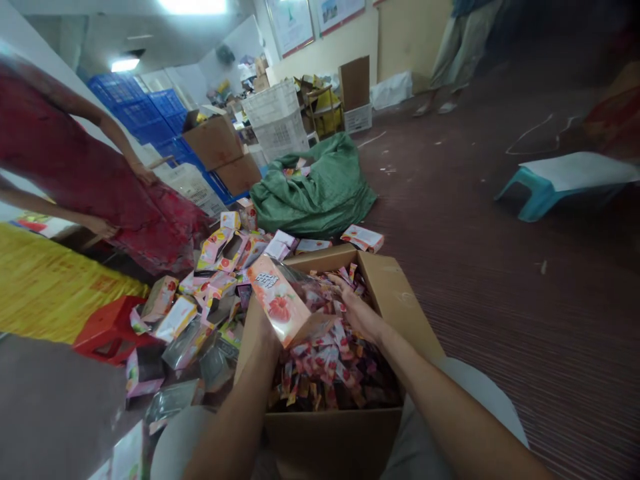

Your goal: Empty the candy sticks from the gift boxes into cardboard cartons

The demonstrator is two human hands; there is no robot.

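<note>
A big cardboard carton (417, 313) stands between my knees, heaped with small wrapped candies (325, 360). Over it, tilted with its open end toward the candies, is an orange candy box (280, 303) with a fruit picture and a clear window. My left hand (267, 337) grips this box from its left side; the fingers are mostly hidden behind it. Stretched out with fingers extended, my right hand (359, 312) is inside the carton, near the box's right side and the candies. Whether it touches the box I cannot tell.
Torn candy boxes (215, 280) litter the floor at left, beside a red stool (113, 327). A green sack (315, 190) lies beyond the carton. A person in a red dress (90, 153) stands left; a blue stool (565, 180) stands right. Crates (277, 117) fill the back.
</note>
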